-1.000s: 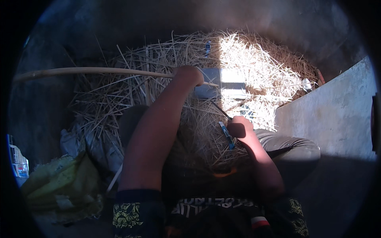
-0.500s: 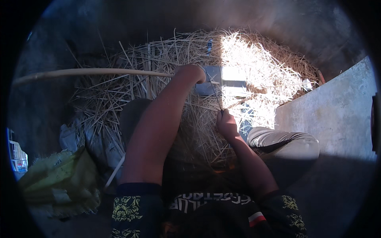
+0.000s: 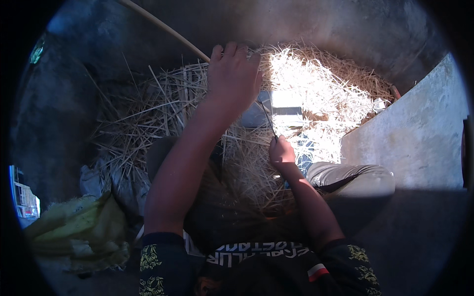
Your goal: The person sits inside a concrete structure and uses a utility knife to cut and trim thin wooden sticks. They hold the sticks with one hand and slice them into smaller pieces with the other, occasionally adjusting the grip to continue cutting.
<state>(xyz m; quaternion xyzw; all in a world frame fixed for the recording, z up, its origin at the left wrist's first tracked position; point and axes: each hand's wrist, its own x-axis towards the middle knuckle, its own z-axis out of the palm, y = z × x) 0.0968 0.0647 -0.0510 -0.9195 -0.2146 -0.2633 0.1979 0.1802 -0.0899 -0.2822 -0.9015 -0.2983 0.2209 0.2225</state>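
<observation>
My left hand (image 3: pixel 232 74) is raised over the far part of the straw, its back toward me, with fingers curled around the end of a long pale bamboo strip (image 3: pixel 165 27). The strip slants up and away to the far left; the part under my palm is hidden. Low over the straw, my right hand (image 3: pixel 282 150) grips a thin dark-bladed knife (image 3: pixel 268 118) by its handle. The blade points away from me, over a flat grey block (image 3: pixel 253 117). My left hand and the blade are apart.
Straw-like shavings (image 3: pixel 316 74) heap up around the block, brightly sunlit on the right. A pale slanted slab (image 3: pixel 410 128) borders the heap at right. At lower left lies a yellow-green woven sack (image 3: pixel 81 229). A dark wall (image 3: pixel 306 19) stands behind.
My left hand has moved away from me and up, swinging the bamboo strip from nearly level to a steep slant. My right hand and knife have hardly moved.
</observation>
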